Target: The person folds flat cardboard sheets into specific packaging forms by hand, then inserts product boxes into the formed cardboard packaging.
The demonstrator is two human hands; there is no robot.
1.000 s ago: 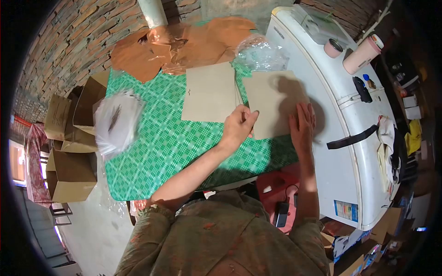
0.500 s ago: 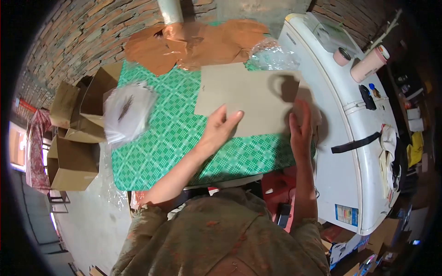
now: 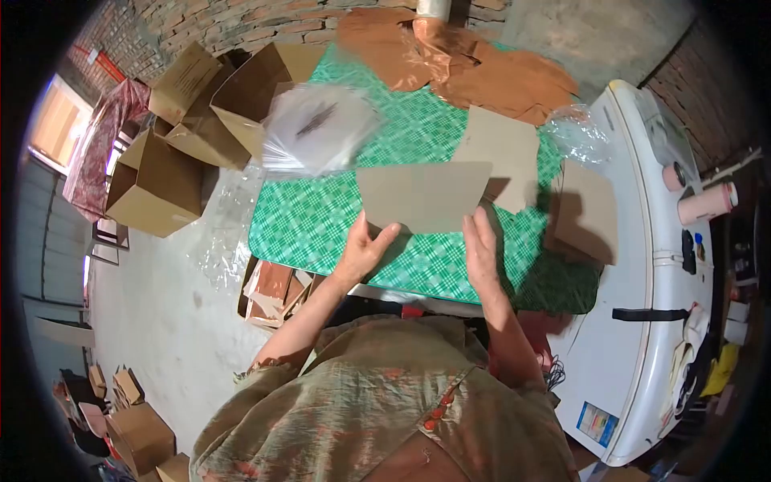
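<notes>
A beige-grey cardboard sheet [image 3: 424, 197] is between my two hands, raised a little over the table and tilted. My left hand [image 3: 363, 255] grips its lower left corner, with the thumb apart on the near edge. At the lower right corner, my right hand [image 3: 480, 253] holds the side edge, its fingers nearly straight. Behind the sheet, another cardboard piece [image 3: 502, 149] lies on the green checked tablecloth [image 3: 313, 229]. More cardboard [image 3: 590, 213] sits at the table's right side, partly in shadow.
A fanned stack of clear plastic bags [image 3: 321, 128] lies at the table's left. Brown leather-like sheets [image 3: 474, 76] and crumpled clear plastic [image 3: 582, 132] are at the back. Open cardboard boxes [image 3: 157, 189] stand to the left. A white fridge [image 3: 634, 273] borders the right.
My hands have brought the cardboard sheet up and leftward, away from the other cardboard, which now shows separately. The view has swung left, so the surroundings appear farther right.
</notes>
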